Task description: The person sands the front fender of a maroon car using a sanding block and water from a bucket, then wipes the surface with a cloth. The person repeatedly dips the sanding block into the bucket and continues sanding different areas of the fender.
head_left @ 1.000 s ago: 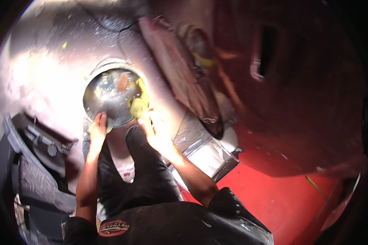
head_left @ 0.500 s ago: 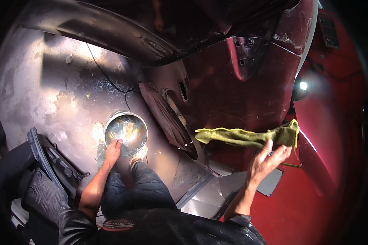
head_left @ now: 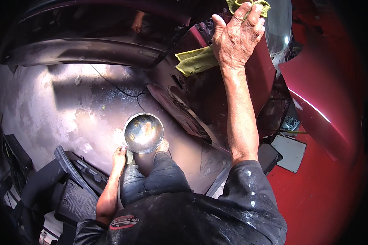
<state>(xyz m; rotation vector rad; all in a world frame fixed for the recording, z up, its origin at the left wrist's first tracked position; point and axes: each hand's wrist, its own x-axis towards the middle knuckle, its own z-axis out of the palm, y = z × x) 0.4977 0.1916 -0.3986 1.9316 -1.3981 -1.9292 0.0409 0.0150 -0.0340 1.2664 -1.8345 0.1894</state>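
My right hand point(head_left: 238, 43) is stretched far forward, its fingers spread over a yellow-green cloth point(head_left: 196, 62) and pressing it to the dark red car body panel point(head_left: 255, 67). One end of the cloth hangs out on the thumb side; another bunched part shows beyond the fingertips. Low on the left, my left hand point(head_left: 119, 160) is closed beside the near left rim of a round metal bucket point(head_left: 129, 138). What its fingers hold, if anything, is too small to make out. In the bucket lie several yellowish and brown pieces, one block-shaped.
A dark car body part point(head_left: 90, 51) spans the far left. Below it a thin black cable point(head_left: 114, 85) crosses the stained floor point(head_left: 37, 102). A black chair point(head_left: 75, 196) stands at my left. To the right are a glossy red panel point(head_left: 315, 106) and a pale flat board point(head_left: 289, 152).
My right hand has swung forward with the cloth and now presses it on the panel. My left hand has drawn back from over the bucket to beside its rim. The view has shifted.
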